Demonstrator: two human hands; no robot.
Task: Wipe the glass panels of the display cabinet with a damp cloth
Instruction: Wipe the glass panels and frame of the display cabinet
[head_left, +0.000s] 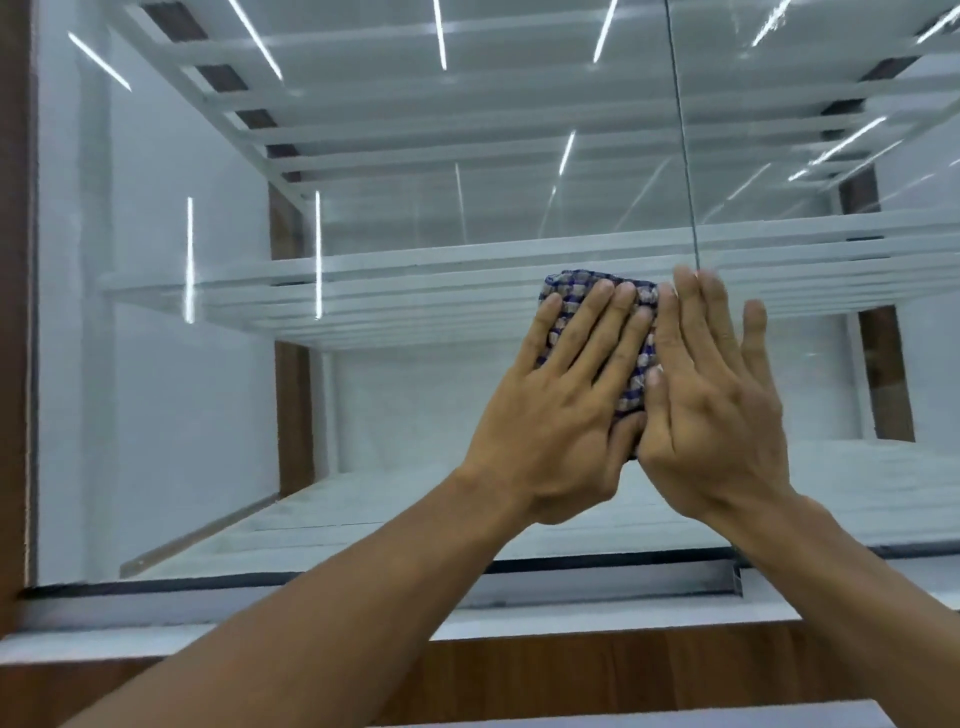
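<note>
Two flat hands press a folded blue-and-white checked cloth (640, 364) against the clear glass front panel (208, 395) of the wood-framed display cabinet (15, 312).
The cloth sits just left of the dark vertical seam (683, 156) between panes. The left hand (561, 415) lies on it, fingers straight and spread. The right hand (722, 410), fingers straight and close together, covers its right edge directly below the seam.

both flat hands, left hand (558, 415) and right hand (714, 410), press a blue checked cloth (636, 358) against the cabinet's glass panel (208, 389), fingers (592, 322) straight, white shelves (415, 270) behind.
</note>
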